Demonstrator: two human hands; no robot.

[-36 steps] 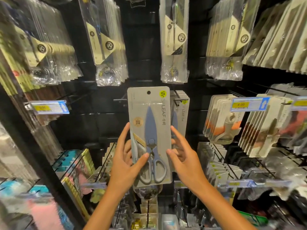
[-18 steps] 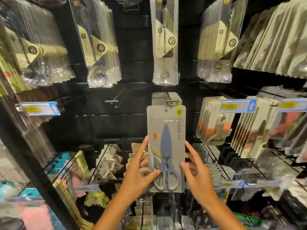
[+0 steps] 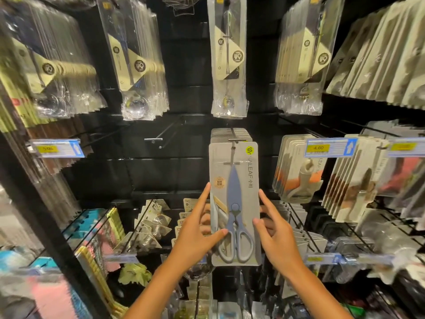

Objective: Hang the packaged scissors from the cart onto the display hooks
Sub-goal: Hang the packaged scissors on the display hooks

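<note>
Centrally in the frame, your left hand (image 3: 195, 236) and right hand (image 3: 274, 236) pinch the lower side edges of the packaged scissors (image 3: 234, 203), a stiff, light, bottom-heavy card whose top sits at the display hook (image 3: 235, 141).

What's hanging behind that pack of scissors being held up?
Behind the scissors pack, more grey cards of the same kind hang on the same hook; only their top edges show. The front pack covers the rest, so their contents cannot be seen.
</note>
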